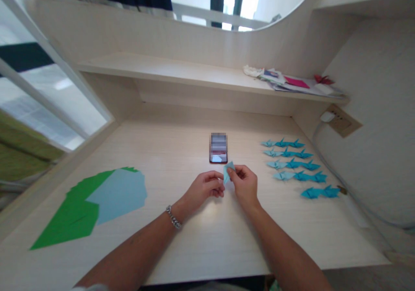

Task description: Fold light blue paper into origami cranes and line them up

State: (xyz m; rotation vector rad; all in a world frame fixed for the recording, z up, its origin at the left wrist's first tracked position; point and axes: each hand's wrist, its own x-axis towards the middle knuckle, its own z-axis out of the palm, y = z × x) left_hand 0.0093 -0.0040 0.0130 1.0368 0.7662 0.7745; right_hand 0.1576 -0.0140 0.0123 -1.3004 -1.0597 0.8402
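A small light-blue piece of folded paper (227, 173) is held up just in front of a phone. My right hand (245, 186) pinches it, the thumb pressed on its near face. From the other side my left hand (208, 184), with a chain bracelet at the wrist, has its curled fingers at the paper's left edge. Part of the left fingertips' hold is hidden behind the paper. On the right of the desk, rows of folded paper cranes (294, 164) in light and darker blue are lined up.
The phone (218, 148) lies behind my hands. Fanned green paper sheets (69, 215) and light-blue paper sheets (121, 193) lie on the left of the desk (188, 256). A shelf (181, 74) crosses the back, holding papers (296, 82). A cable (333, 167) runs down the right side.
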